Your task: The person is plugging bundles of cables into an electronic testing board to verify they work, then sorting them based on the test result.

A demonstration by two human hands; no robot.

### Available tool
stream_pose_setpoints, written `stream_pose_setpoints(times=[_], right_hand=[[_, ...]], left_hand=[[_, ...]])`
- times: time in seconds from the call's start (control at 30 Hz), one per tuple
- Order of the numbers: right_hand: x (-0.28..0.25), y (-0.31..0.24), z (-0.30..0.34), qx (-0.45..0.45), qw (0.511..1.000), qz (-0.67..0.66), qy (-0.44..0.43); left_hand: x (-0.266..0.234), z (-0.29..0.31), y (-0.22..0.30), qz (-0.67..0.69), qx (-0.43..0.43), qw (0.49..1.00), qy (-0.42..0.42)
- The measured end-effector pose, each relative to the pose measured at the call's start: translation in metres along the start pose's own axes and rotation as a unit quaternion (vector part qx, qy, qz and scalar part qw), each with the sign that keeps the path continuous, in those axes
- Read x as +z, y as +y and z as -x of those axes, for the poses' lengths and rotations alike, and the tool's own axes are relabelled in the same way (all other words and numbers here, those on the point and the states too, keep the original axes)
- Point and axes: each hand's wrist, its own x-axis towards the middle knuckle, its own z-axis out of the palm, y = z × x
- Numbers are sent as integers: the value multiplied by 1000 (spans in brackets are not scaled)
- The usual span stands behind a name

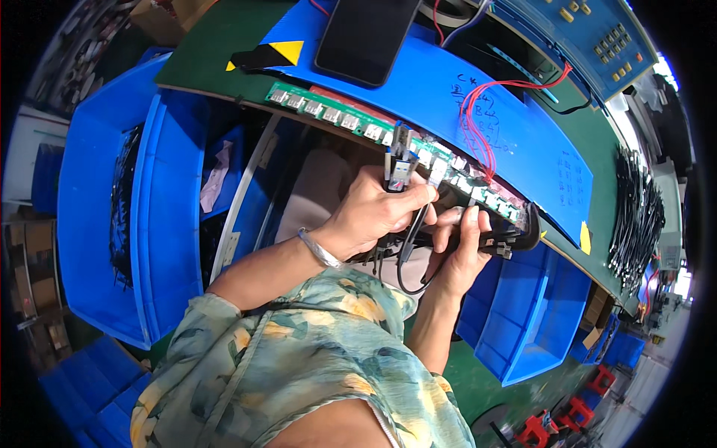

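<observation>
My left hand (381,209) is closed round several black cables with metal USB plugs (401,170) that stick up past the fingers. Its thumb and forefinger pinch one plug (438,173) against the row of sockets on a long green circuit board (321,110) at the bench edge. To its right, my right hand (464,246) pinches another cable plug (473,198) at the same board, with its fingertips close to the sockets. Black cable (407,250) loops down between both hands. Whether either plug sits fully in its socket cannot be seen.
Red wires (469,112) run from the board to a blue test instrument (597,37). A black phone (366,41) lies on a blue sheet (433,82). Black cables (638,216) hang at the right. Blue bins stand at left (97,194) and right (530,321).
</observation>
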Motion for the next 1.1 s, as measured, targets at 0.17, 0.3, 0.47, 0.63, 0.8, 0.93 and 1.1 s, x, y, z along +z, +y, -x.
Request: stream_pose_setpoints(times=[0.17,0.3,0.47,0.63,0.8,0.93,1.1], right_hand=[[-24,6,30,55,992,49,-102],[-72,6,46,234,956,26,-176],[-69,-5,45,106,955,260,-98],[-7,-25,23,6,982,177,-71],[4,-21,21,14,990,134,-39],[-8,-20,18,17,995,101,-21],[-25,-33,13,-27,994,106,-8]], left_hand=[[-9,15,-9,-28,-19,998,-58],[-26,17,-14,-60,-50,993,-85],[-33,13,-16,-36,-80,988,-127],[-18,22,-19,-117,-84,981,-134],[-17,23,-17,-299,-65,940,-152],[-23,26,-25,-152,-47,973,-165],[-32,18,-12,-38,82,996,-9]])
